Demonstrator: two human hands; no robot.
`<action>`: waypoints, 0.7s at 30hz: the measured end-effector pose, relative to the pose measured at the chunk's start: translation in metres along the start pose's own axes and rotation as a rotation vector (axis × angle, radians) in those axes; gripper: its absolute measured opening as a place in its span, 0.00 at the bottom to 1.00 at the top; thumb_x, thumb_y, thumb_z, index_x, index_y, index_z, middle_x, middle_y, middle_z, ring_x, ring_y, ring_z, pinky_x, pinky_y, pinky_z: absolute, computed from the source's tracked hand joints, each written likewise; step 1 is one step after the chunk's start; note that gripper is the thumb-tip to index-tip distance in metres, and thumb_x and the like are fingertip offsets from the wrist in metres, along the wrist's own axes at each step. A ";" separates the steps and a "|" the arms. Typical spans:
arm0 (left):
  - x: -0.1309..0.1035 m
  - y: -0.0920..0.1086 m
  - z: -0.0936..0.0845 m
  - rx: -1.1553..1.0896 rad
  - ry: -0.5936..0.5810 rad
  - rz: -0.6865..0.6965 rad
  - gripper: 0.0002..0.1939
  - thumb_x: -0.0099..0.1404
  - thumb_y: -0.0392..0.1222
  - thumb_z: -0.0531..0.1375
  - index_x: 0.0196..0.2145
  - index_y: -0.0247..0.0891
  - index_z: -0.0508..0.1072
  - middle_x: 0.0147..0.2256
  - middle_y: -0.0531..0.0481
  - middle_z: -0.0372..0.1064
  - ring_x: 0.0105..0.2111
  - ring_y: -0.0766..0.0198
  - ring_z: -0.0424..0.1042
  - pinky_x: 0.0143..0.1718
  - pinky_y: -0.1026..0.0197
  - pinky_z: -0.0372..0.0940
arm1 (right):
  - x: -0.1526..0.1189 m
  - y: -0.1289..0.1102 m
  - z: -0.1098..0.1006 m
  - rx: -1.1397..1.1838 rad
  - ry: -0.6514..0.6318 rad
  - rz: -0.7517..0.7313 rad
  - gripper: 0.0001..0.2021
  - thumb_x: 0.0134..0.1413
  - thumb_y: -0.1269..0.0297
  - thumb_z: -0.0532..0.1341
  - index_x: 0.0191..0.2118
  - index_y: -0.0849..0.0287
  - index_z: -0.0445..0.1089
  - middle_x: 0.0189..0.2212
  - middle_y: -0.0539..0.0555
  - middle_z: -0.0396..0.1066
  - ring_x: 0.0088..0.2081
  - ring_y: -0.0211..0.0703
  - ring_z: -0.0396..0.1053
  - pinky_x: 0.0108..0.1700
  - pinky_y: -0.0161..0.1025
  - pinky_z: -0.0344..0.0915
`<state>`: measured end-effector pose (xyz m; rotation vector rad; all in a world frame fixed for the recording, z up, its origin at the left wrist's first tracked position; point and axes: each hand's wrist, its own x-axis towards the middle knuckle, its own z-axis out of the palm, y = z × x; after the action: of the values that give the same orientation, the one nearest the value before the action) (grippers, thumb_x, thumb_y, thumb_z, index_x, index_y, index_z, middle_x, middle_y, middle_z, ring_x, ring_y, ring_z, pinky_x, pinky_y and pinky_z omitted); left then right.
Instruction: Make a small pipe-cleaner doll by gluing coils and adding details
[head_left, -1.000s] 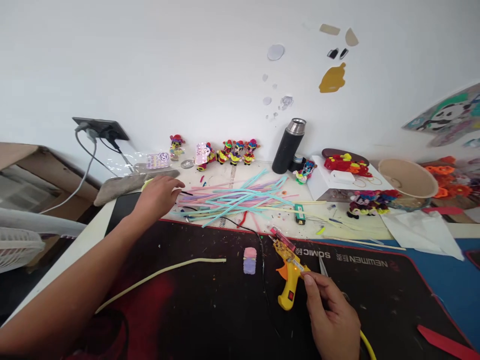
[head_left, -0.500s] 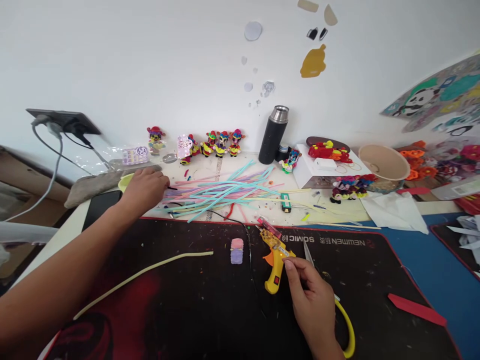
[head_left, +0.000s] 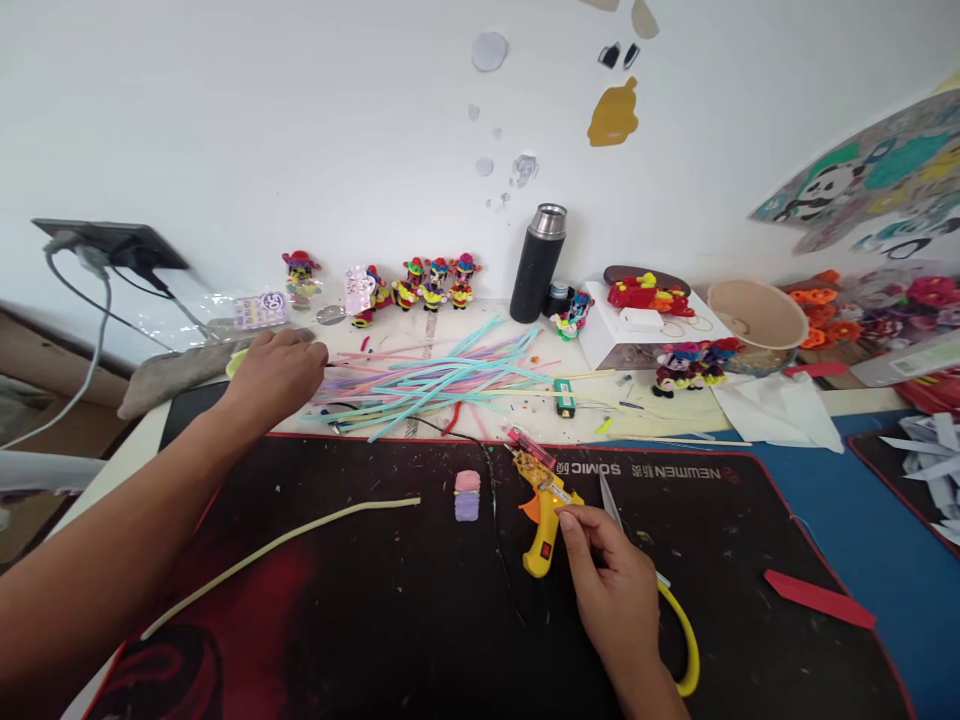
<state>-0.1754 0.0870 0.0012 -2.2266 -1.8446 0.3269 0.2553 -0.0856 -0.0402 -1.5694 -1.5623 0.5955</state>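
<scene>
My left hand [head_left: 277, 375] is at the left end of a heap of pastel pipe cleaners [head_left: 442, 375]. Its fingers curl downward, and what they hold, if anything, is hidden. A pale yellow thing [head_left: 235, 362] shows beside its thumb side. Thumb and forefinger of my right hand [head_left: 611, 580] are pinched together by the rear of a yellow glue gun [head_left: 541, 535] lying on the mat; nothing clear shows between them. Scissors with a yellow handle [head_left: 688, 640] lie partly beneath that hand. A pink and purple fuzzy piece [head_left: 467, 496] and a pale yellow pipe cleaner [head_left: 300, 535] lie on the mat.
Several small fuzzy dolls [head_left: 435, 285] stand along the wall, with a black flask [head_left: 538, 265] to their right. A white box [head_left: 600, 330], a beige bowl [head_left: 757, 310] and a green box [head_left: 564, 398] are farther right. A black cable [head_left: 495, 520] crosses the dark mat [head_left: 360, 620].
The whole view has shifted slightly, so things sit a little farther left. Both hands keep nearly the same places and poses.
</scene>
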 end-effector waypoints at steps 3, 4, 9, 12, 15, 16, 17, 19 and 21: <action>0.000 -0.002 -0.003 -0.043 0.009 -0.003 0.17 0.72 0.36 0.50 0.41 0.34 0.80 0.39 0.32 0.80 0.46 0.40 0.72 0.49 0.46 0.61 | -0.001 0.002 0.001 -0.009 0.002 0.002 0.15 0.71 0.54 0.61 0.40 0.56 0.80 0.30 0.53 0.84 0.28 0.45 0.81 0.25 0.33 0.70; 0.000 -0.003 -0.004 -0.064 0.014 -0.003 0.17 0.72 0.36 0.51 0.43 0.35 0.81 0.40 0.33 0.80 0.47 0.41 0.72 0.49 0.46 0.61 | -0.001 0.003 0.001 -0.007 0.003 0.002 0.15 0.71 0.54 0.61 0.40 0.56 0.80 0.30 0.53 0.84 0.28 0.45 0.82 0.25 0.33 0.70; -0.005 -0.009 -0.007 -0.144 0.045 -0.030 0.22 0.73 0.39 0.49 0.52 0.32 0.80 0.48 0.35 0.81 0.50 0.43 0.72 0.54 0.48 0.63 | -0.001 0.004 0.001 0.004 -0.008 0.003 0.16 0.71 0.52 0.61 0.40 0.57 0.80 0.28 0.53 0.83 0.27 0.45 0.81 0.27 0.33 0.72; -0.009 -0.013 -0.008 -0.165 0.048 -0.047 0.22 0.75 0.40 0.49 0.55 0.31 0.79 0.52 0.36 0.80 0.52 0.44 0.71 0.57 0.47 0.62 | 0.000 0.003 0.000 -0.001 -0.010 0.019 0.16 0.70 0.51 0.61 0.39 0.57 0.81 0.27 0.53 0.83 0.27 0.47 0.81 0.26 0.34 0.72; -0.013 -0.016 -0.009 -0.171 0.041 -0.064 0.23 0.75 0.41 0.49 0.55 0.30 0.79 0.53 0.35 0.80 0.52 0.44 0.72 0.57 0.46 0.62 | 0.001 0.001 0.000 0.012 -0.003 0.028 0.17 0.69 0.50 0.62 0.39 0.56 0.81 0.27 0.54 0.83 0.27 0.49 0.81 0.26 0.35 0.73; -0.013 -0.016 -0.009 -0.169 0.037 -0.069 0.23 0.75 0.41 0.49 0.54 0.30 0.80 0.52 0.34 0.80 0.52 0.43 0.72 0.57 0.46 0.62 | 0.001 0.001 0.000 0.020 -0.005 0.028 0.17 0.69 0.49 0.62 0.38 0.56 0.81 0.27 0.54 0.83 0.26 0.49 0.81 0.26 0.35 0.73; -0.014 -0.016 -0.008 -0.166 0.032 -0.071 0.23 0.75 0.41 0.49 0.53 0.30 0.80 0.51 0.33 0.80 0.52 0.42 0.72 0.57 0.45 0.62 | 0.001 0.000 0.000 0.024 -0.011 0.028 0.17 0.69 0.49 0.62 0.38 0.56 0.81 0.27 0.54 0.83 0.26 0.49 0.81 0.26 0.35 0.73; -0.013 -0.014 -0.006 -0.160 0.020 -0.073 0.22 0.74 0.43 0.50 0.50 0.33 0.82 0.49 0.33 0.81 0.52 0.40 0.71 0.56 0.44 0.62 | 0.001 0.000 0.000 0.023 -0.026 0.026 0.17 0.69 0.49 0.62 0.38 0.55 0.81 0.27 0.54 0.83 0.27 0.49 0.82 0.25 0.34 0.73; -0.012 -0.011 -0.002 -0.158 0.006 -0.070 0.21 0.73 0.45 0.52 0.47 0.35 0.83 0.47 0.34 0.81 0.52 0.39 0.71 0.55 0.44 0.62 | 0.001 0.001 0.000 0.014 -0.036 0.023 0.16 0.69 0.50 0.62 0.38 0.55 0.81 0.26 0.53 0.82 0.28 0.49 0.82 0.25 0.33 0.73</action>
<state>-0.1870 0.0771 0.0064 -2.2524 -2.0035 0.1673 0.2560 -0.0847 -0.0405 -1.5758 -1.5653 0.6488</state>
